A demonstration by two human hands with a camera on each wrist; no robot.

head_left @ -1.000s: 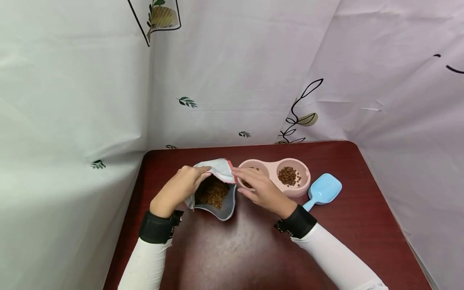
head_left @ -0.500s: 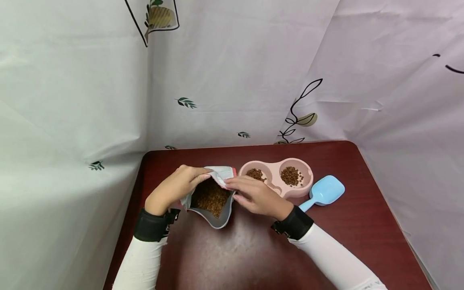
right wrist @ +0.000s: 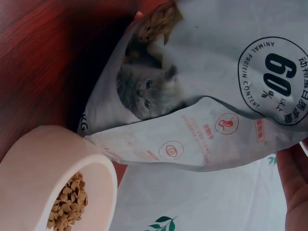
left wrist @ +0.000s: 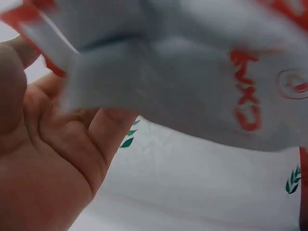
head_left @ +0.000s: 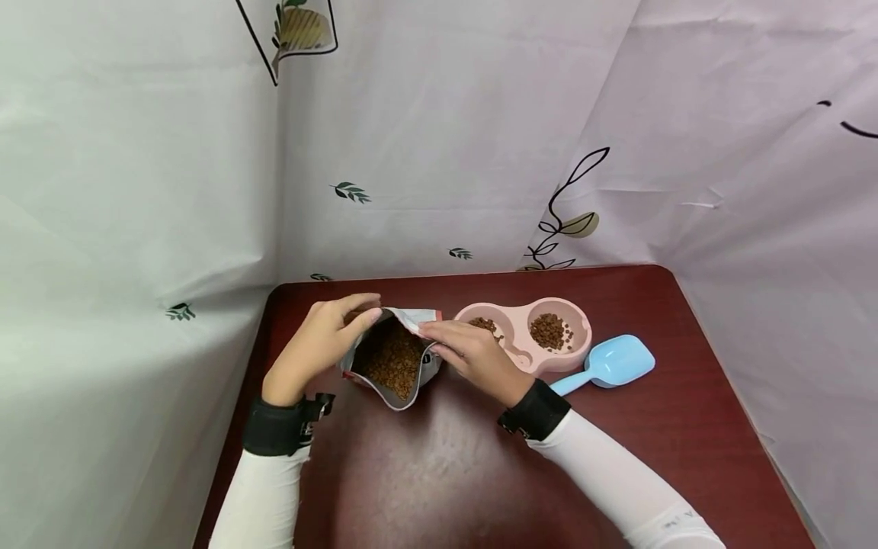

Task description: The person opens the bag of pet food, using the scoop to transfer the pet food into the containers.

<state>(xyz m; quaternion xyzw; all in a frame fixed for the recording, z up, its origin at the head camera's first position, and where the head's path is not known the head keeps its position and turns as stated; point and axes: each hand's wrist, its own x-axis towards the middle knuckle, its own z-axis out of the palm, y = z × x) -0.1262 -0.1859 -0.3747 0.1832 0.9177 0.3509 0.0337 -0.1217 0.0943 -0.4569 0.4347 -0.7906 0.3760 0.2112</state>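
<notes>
Fingers of both hands pinch the bag's mouth: left hand (head_left: 317,339) grips the far-left rim, right hand (head_left: 473,357) the right rim. Bag (head_left: 392,364) stands open between them on the surface (head_left: 480,473), its opening running left to right, kibble inside. Pink bowl (head_left: 542,358) sits just right of the right grip.

Bright, even light; blurred left-wrist view

Your food bag (head_left: 392,364) stands on the table (head_left: 480,473), kibble inside, between your left hand (head_left: 322,339) and right hand (head_left: 473,354). Just right of the bag sits the double bowl (head_left: 524,335), kibble in both wells. The scoop (head_left: 607,364) lies right of the bowl.
</notes>
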